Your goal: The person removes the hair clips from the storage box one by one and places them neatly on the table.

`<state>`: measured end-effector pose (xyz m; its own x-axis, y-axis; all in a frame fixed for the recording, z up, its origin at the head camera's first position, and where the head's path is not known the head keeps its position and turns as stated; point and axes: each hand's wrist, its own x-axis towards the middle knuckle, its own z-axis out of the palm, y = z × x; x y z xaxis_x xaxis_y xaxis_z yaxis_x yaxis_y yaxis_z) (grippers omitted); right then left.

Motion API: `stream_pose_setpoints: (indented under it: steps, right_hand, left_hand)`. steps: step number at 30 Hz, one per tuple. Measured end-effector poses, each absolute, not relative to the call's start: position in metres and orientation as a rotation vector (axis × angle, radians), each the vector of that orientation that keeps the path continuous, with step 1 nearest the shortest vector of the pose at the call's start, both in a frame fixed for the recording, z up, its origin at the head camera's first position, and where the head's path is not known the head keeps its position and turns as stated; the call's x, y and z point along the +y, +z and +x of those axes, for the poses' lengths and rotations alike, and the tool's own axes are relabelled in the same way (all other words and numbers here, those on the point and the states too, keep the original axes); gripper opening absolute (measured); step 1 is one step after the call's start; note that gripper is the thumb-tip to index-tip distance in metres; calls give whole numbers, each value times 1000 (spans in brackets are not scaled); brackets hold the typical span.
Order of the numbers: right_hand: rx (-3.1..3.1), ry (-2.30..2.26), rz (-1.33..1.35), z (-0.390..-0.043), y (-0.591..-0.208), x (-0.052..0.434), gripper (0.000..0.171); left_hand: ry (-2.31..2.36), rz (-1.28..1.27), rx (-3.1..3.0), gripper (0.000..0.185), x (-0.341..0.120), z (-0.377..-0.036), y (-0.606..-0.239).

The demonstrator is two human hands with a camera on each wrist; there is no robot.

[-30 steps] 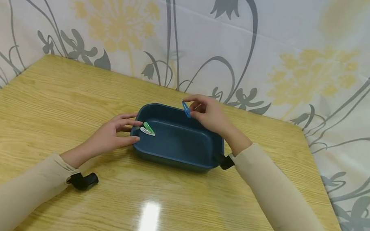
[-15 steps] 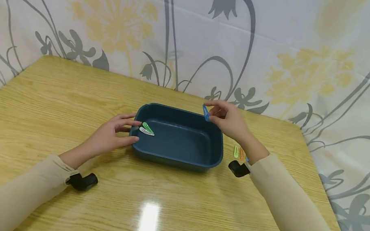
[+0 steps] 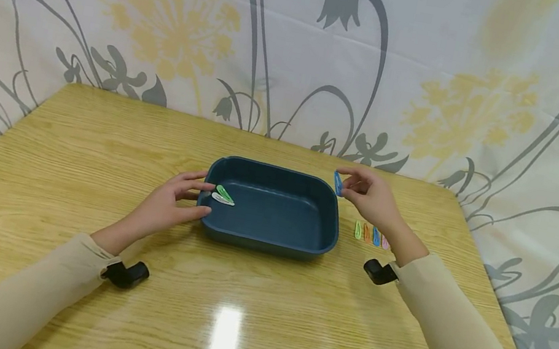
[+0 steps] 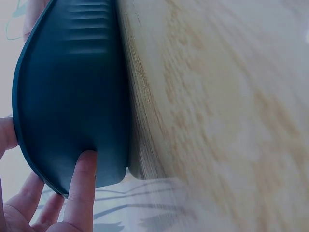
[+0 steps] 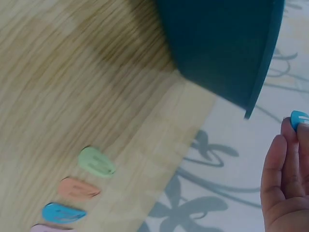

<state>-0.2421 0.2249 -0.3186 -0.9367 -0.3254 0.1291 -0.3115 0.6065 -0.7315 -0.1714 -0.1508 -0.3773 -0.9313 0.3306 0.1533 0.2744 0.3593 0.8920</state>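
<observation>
I have one worktop (image 3: 90,166) and one dark blue tray (image 3: 268,241) on it, steadied by my left hand (image 3: 170,205), fingers straight against its left wall. My right hand (image 3: 373,197) pinches one blue clip (image 3: 337,183) just past the tray's far right corner. I judge this a carry out to the row; next comes setting it down beside those four clips (image 3: 371,234). Two clips (image 3: 223,196) lie in the tray.

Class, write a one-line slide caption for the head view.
Right hand pinches a blue hair clip beside a dark tray; left hand steadies it.
</observation>
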Motion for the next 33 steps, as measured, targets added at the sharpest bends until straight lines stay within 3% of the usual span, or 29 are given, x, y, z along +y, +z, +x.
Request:
stream_pose_setpoints:
  steps: [33]
  right_hand:
    - [2903,-1441,-265,-212,-337,291,33]
  left_hand:
    - [1663,570,2539,47,-151,-170,-378]
